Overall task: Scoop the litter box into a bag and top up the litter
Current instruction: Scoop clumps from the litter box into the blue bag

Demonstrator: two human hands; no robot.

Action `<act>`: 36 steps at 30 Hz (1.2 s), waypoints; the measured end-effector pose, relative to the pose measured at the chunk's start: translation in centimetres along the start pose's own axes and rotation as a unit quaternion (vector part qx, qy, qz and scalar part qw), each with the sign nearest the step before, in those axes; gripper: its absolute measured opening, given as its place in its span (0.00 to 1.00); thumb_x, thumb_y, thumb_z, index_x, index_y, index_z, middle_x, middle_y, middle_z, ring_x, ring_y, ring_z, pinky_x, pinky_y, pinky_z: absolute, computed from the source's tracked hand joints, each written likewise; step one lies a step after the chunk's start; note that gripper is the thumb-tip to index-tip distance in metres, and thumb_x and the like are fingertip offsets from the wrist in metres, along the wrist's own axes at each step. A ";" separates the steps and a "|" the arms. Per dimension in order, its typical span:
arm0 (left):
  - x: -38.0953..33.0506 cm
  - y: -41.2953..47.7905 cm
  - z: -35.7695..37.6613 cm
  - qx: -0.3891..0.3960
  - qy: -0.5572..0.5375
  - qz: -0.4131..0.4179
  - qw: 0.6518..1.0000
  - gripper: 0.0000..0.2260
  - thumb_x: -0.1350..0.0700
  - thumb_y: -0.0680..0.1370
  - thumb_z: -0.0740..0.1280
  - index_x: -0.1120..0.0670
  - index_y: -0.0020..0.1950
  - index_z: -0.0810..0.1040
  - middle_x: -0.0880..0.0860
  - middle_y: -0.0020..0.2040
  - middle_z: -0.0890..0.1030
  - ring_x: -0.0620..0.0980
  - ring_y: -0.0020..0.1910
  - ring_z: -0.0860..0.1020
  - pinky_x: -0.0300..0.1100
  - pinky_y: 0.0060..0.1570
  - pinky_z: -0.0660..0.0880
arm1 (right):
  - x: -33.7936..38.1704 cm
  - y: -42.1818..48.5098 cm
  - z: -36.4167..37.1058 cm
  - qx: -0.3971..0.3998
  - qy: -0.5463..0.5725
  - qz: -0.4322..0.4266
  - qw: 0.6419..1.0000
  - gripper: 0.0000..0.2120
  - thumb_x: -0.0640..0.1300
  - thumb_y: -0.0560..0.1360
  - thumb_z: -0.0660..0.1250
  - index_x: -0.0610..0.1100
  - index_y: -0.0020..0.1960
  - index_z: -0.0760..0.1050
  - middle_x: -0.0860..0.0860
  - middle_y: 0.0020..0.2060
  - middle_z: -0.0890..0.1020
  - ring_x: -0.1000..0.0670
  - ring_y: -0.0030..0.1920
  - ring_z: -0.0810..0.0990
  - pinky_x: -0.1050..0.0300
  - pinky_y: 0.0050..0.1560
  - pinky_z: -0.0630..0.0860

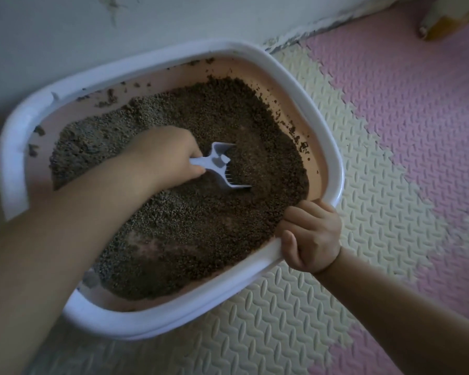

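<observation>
A litter box [306,85] with a white rim and pink inside sits on the floor against a wall, filled with dark brown litter [206,228]. My left hand [168,152] grips the handle of a pale grey slotted scoop [222,165], whose front edge is dug into the litter near the middle of the box. My right hand [312,236] grips the box's rim at its right near side, fingers curled over the edge. No bag is in view.
Foam floor mats in cream [295,320] and pink [417,117] cover the floor around the box. A white wall [119,28] runs behind it. A yellowish object with a small foot [444,20] stands at the top right corner.
</observation>
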State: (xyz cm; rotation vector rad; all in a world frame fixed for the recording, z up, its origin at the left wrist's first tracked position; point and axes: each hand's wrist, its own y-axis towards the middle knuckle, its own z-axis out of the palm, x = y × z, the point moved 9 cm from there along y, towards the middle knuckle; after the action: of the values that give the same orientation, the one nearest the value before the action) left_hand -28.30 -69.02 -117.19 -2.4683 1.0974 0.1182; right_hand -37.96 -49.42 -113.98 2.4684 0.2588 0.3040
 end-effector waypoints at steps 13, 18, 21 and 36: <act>-2.4 3.0 3.7 -0.110 -0.175 -0.030 0.978 0.11 0.47 0.78 0.65 0.49 0.56 0.82 0.51 0.45 0.83 0.54 0.44 0.80 0.42 0.38 0.71 | 0.0 -0.1 -0.2 -0.028 0.009 -0.012 1.000 0.23 0.46 0.77 0.51 0.44 0.28 0.73 0.51 0.26 0.71 0.50 0.28 0.65 0.57 0.32 0.61; -1.9 2.7 5.5 -0.173 -0.240 -0.043 0.954 0.16 0.48 0.78 0.66 0.52 0.63 0.78 0.53 0.56 0.81 0.53 0.54 0.79 0.43 0.49 0.74 | -0.1 -0.1 -0.2 -0.028 0.007 -0.011 1.000 0.24 0.46 0.78 0.50 0.44 0.28 0.74 0.51 0.27 0.72 0.50 0.28 0.66 0.57 0.32 0.62; -1.0 2.4 5.4 -0.193 -0.242 -0.035 0.950 0.17 0.47 0.78 0.65 0.51 0.65 0.77 0.52 0.54 0.80 0.52 0.52 0.79 0.40 0.43 0.69 | 0.0 -0.2 -0.2 -0.030 0.006 -0.013 0.999 0.23 0.46 0.78 0.50 0.44 0.28 0.74 0.51 0.27 0.72 0.50 0.28 0.66 0.56 0.32 0.62; 3.1 -3.2 2.0 -0.249 -0.294 -0.013 0.923 0.16 0.48 0.77 0.66 0.53 0.61 0.80 0.45 0.40 0.77 0.40 0.38 0.75 0.36 0.37 0.68 | 0.0 -0.2 0.0 -0.019 0.003 -0.012 1.000 0.25 0.46 0.78 0.49 0.44 0.28 0.74 0.50 0.26 0.73 0.49 0.26 0.68 0.56 0.30 0.63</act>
State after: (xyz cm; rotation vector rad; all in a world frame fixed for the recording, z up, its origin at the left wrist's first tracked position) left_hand -23.65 -68.36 -118.66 -2.5748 0.8287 1.1768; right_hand -37.97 -49.24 -114.07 2.4249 0.2811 0.3032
